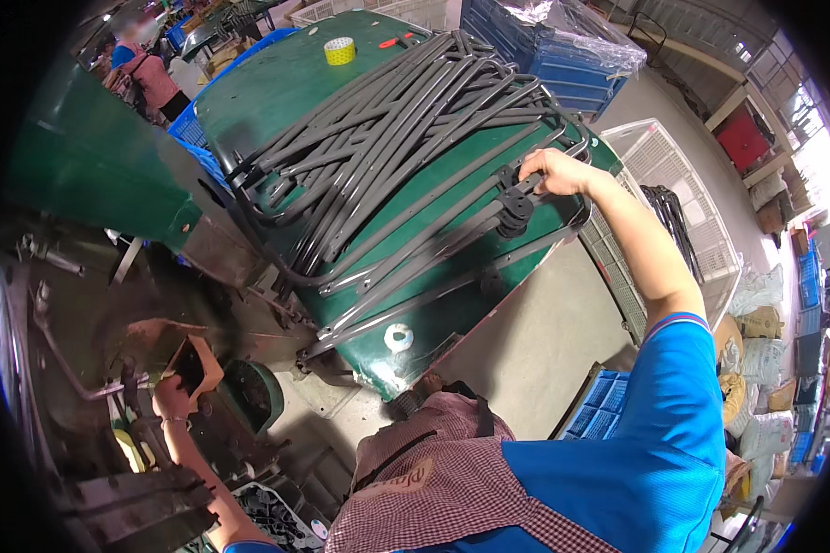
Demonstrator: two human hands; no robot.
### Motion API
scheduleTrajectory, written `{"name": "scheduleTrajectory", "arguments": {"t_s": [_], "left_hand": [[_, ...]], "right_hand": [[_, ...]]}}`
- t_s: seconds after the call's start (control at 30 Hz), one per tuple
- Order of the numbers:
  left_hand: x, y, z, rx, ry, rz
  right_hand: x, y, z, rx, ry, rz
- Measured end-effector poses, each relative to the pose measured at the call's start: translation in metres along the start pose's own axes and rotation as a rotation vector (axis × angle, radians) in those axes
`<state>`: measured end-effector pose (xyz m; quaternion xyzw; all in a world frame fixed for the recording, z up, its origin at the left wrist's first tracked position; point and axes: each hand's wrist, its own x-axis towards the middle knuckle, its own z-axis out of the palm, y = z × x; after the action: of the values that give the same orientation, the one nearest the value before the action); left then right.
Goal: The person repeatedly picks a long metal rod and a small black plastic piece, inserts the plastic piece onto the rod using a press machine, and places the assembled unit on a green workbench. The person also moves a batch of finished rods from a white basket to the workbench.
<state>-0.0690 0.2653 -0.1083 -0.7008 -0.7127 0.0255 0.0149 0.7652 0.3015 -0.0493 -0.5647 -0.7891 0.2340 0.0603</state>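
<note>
Dark metal tube frames (387,138), bent and straight, lie crosswise in a pile on a green-topped table (452,313). My right hand (555,172) is closed at the right end of the nearer tubes, gripping a tube frame (461,226) by its dark end, beside round black joint pieces (514,212). On the far left, my left hand (171,398) is at a machine, against the edge of a reddish-brown metal housing (205,365). Its fingers are in shadow and partly hidden, so what they hold does not show.
A yellow tape roll (339,51) and a white ring (398,338) lie on the table. White plastic crates (659,166) and a blue crate (599,405) stand at the right. A bin of small black parts (272,516) sits below. Another person (148,78) is at the far left.
</note>
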Motion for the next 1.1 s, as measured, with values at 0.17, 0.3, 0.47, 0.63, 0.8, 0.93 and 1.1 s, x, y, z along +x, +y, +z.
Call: {"name": "scheduleTrajectory", "arguments": {"t_s": [0.17,0.3,0.47,0.63,0.8,0.93,1.1], "left_hand": [[-0.027,-0.014,0.020,-0.162,0.183,-0.153],[-0.028,-0.013,0.018,-0.269,0.224,-0.155],[-0.031,-0.005,0.013,-0.339,0.257,-0.173],[-0.026,0.009,0.009,-0.395,0.300,-0.224],[-0.020,0.000,0.018,-0.481,0.322,-0.235],[-0.021,-0.023,0.038,-0.336,0.393,-0.234],[-0.029,0.000,0.005,-0.397,0.200,-0.311]], "right_hand": [[0.044,0.021,-0.005,0.063,-0.110,0.043],[0.087,-0.011,0.006,-0.136,0.153,0.094],[0.125,-0.075,0.048,-0.511,-0.054,0.007],[0.140,-0.075,0.052,-0.765,-0.052,-0.137],[0.105,-0.094,0.029,-0.723,0.377,0.050],[0.099,-0.099,0.027,-0.149,1.003,0.092],[0.109,-0.146,0.048,1.070,1.291,0.081]]}}
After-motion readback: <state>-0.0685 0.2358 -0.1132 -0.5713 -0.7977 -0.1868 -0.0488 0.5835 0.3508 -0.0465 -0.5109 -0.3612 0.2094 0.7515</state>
